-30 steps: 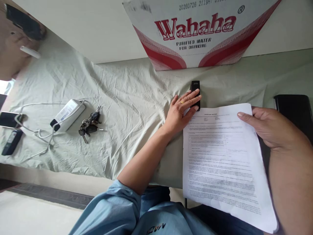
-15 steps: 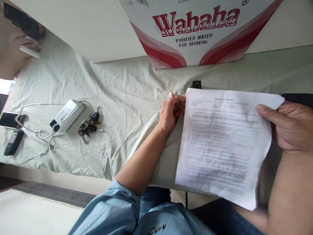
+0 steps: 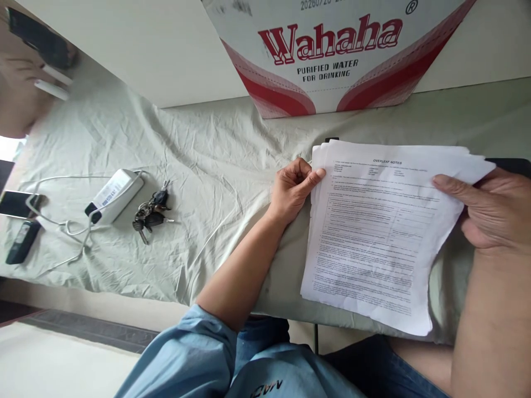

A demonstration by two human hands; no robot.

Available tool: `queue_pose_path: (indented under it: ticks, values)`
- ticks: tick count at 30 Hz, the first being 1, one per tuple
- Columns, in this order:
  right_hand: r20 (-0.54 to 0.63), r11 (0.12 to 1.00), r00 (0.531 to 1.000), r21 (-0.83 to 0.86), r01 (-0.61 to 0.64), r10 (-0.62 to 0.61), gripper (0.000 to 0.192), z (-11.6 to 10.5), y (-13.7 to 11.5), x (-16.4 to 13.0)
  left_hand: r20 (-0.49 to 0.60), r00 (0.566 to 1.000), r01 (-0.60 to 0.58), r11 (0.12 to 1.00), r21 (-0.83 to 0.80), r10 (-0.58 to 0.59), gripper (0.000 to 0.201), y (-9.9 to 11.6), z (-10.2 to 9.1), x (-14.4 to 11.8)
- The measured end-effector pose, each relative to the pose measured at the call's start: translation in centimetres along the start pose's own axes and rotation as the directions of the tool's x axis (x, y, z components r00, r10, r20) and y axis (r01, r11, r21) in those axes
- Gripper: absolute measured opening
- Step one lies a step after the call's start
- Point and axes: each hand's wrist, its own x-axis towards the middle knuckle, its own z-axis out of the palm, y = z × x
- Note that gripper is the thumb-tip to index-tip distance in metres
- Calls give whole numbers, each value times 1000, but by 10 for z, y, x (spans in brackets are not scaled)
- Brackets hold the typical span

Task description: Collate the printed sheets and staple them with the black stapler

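A stack of printed white sheets (image 3: 373, 237) headed "OVERLEAF NOTES" is held over the cloth-covered table (image 3: 207, 166). My left hand (image 3: 292, 188) pinches the stack's upper left edge. At the stack's right edge my right hand (image 3: 489, 213) grips it, thumb on top. A small black device (image 3: 332, 140) peeks out just behind the top of the sheets, almost fully hidden.
A red and white "Wahaha" carton (image 3: 332, 55) stands at the back. A white power bank with cables (image 3: 114, 193), a bunch of keys (image 3: 150, 214), a phone (image 3: 14, 203) and a dark remote (image 3: 19, 243) lie at left. Another person's hand (image 3: 20, 94) is at far left.
My left hand left the black device and took the sheets' left edge. The sheets rose and moved back over the device, then settled flatter with their edges fanned.
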Motion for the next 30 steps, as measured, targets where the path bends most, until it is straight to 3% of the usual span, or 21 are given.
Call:
queue_pose_path:
  ticks: [4,7,11,15,20,30]
  values:
    - [-13,998,998,-13,63,-63,77,-1,1,-1,89,996,20,1000,-19,-18,71,3,2,-3]
    - [-61,988,987,-44,146,-149,65,-1,5,1,95,994,54,998,-20,-51,68,2,2,-5]
    - [-169,936,923,-133,326,-345,50,-1,10,7,51,998,40,999,-12,-39,71,-3,-2,-5]
    - [-150,901,889,-107,421,-433,47,-3,15,12,51,998,-23,999,29,22,74,-3,-3,-4]
    - [-149,887,875,-80,454,-461,48,1,15,10,34,997,-71,995,67,68,74,-1,-1,-3]
    - [-128,908,900,-36,416,-417,54,15,11,0,76,997,9,1000,17,-11,67,-2,-2,-5]
